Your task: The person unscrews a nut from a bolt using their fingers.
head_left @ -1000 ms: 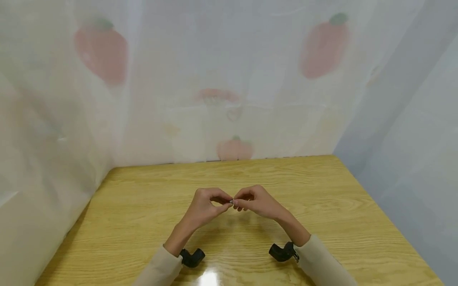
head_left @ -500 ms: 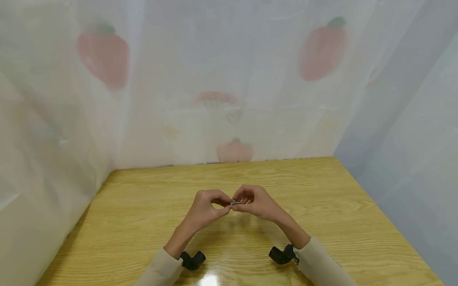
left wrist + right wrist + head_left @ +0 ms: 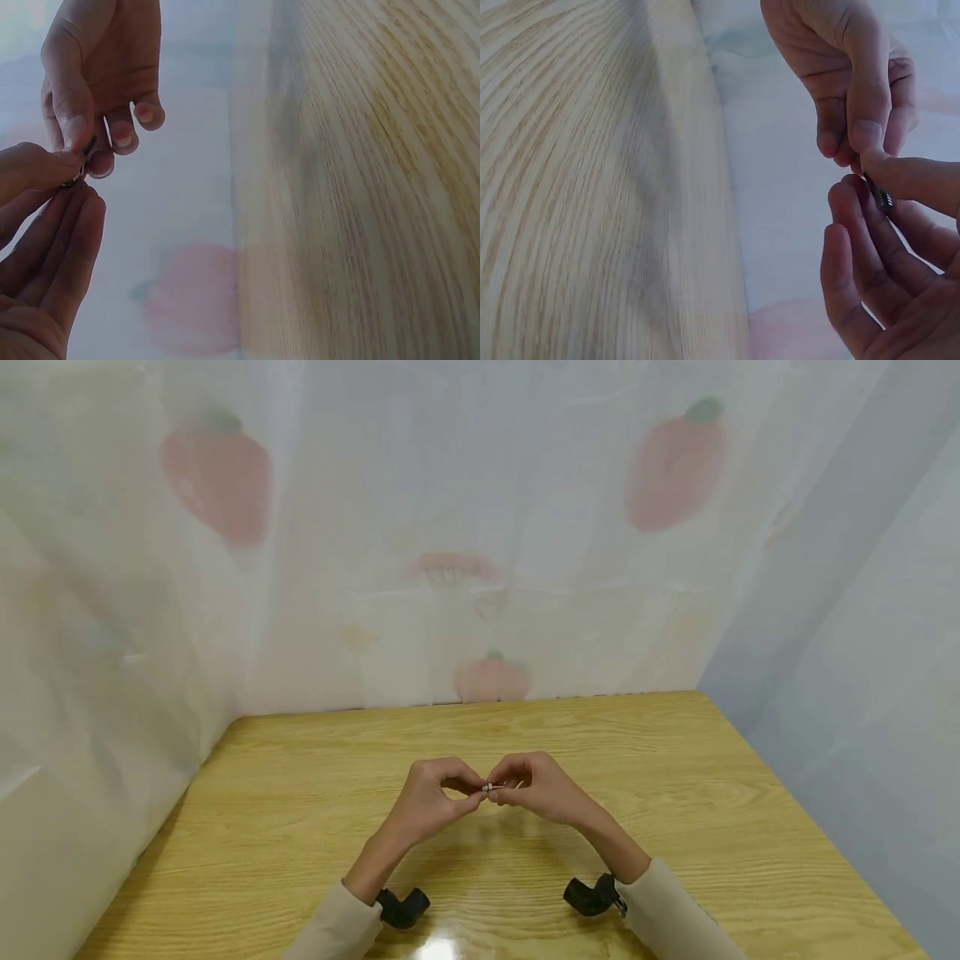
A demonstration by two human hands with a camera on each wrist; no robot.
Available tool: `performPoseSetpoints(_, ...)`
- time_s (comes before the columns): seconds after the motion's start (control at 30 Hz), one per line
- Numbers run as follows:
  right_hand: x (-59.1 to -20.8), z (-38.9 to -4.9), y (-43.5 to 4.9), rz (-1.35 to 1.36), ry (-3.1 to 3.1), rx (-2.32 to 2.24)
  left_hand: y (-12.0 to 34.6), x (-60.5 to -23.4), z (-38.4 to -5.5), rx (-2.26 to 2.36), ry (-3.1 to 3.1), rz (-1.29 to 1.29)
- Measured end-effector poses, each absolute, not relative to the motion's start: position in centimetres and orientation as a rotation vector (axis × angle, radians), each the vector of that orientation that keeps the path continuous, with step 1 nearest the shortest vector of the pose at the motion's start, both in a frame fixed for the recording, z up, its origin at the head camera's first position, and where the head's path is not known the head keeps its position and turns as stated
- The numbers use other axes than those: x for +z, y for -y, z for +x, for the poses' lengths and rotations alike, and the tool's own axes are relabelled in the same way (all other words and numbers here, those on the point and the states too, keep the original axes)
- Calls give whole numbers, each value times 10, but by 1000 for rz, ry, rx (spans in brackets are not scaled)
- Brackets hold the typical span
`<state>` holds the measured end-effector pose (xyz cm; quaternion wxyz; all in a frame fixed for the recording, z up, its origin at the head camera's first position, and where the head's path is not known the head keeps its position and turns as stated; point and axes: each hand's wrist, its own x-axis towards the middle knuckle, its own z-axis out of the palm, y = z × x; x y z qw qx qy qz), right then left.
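Between both hands, above the middle of the table, is a small metal bolt [image 3: 491,787]. My left hand [image 3: 433,795] pinches its left end between thumb and fingertips. The shaft points toward the palm of my right hand [image 3: 549,788], whose thumb and fingertips pinch the bolt close beside the left fingertips. In the right wrist view, dark threads show on the bolt [image 3: 883,201] behind the right thumb. Only a sliver of the bolt [image 3: 89,145] appears in the left wrist view. Fingertips hide the left end, so whether a nut sits there is unclear.
Under the hands lies a wood-grain table [image 3: 315,827]. A pale curtain [image 3: 360,510] with printed strawberries hangs behind it and along both sides. Black wrist mounts [image 3: 405,907] stick out by the sleeves.
More of the bolt has come into sight between the hands, its shaft now showing toward the right palm. The right fingertips have shifted slightly around it; both arms stay nearly in place.
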<state>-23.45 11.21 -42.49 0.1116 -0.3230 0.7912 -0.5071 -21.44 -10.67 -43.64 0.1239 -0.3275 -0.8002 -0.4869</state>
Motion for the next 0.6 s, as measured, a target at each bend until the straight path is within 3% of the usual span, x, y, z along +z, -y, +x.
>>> performPoseSetpoints(0.6, -420, -229, -112, -963, -2333, -1419, 101, -418, -200, -1433, 2347, -924)
